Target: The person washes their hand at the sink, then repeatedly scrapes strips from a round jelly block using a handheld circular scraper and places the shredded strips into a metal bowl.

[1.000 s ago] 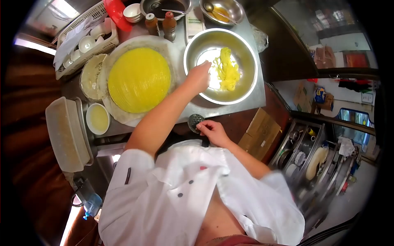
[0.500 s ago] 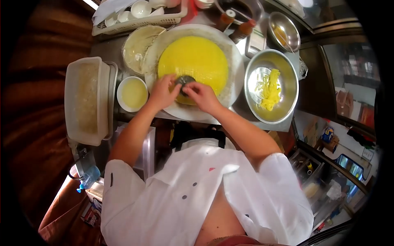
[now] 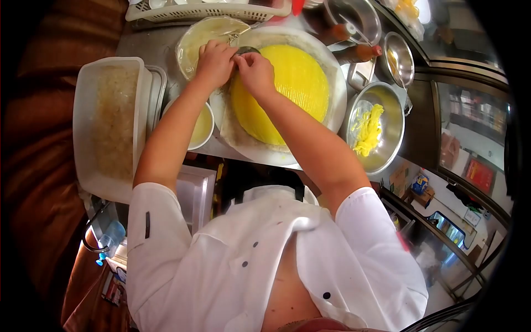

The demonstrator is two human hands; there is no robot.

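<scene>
A large round slab of yellow jelly (image 3: 290,105) sits on a pale round board (image 3: 338,110). Near its upper left edge, both hands meet at a small dark round metal disc, possibly a jelly scraper (image 3: 247,50). My right hand (image 3: 256,73) is closed, thumb and fingers pinching the disc's lower edge. With curled fingers, my left hand (image 3: 217,63) grips the disc from its left side, over the rim of a whitish-coated bowl (image 3: 191,52). Yellow jelly strips (image 3: 369,131) lie in the steel bowl (image 3: 394,141) at right.
On the left stands a translucent plastic tub (image 3: 86,124). A white bowl of pale liquid (image 3: 208,130) is partly behind my left forearm. Red-capped bottles (image 3: 359,53) and a smaller steel bowl (image 3: 406,61) stand at upper right. A white basket (image 3: 221,10) is at the back.
Both hands have moved with the dark disc from the slab's near edge to its upper left, by the coated bowl. The camera view has shifted and turned slightly.
</scene>
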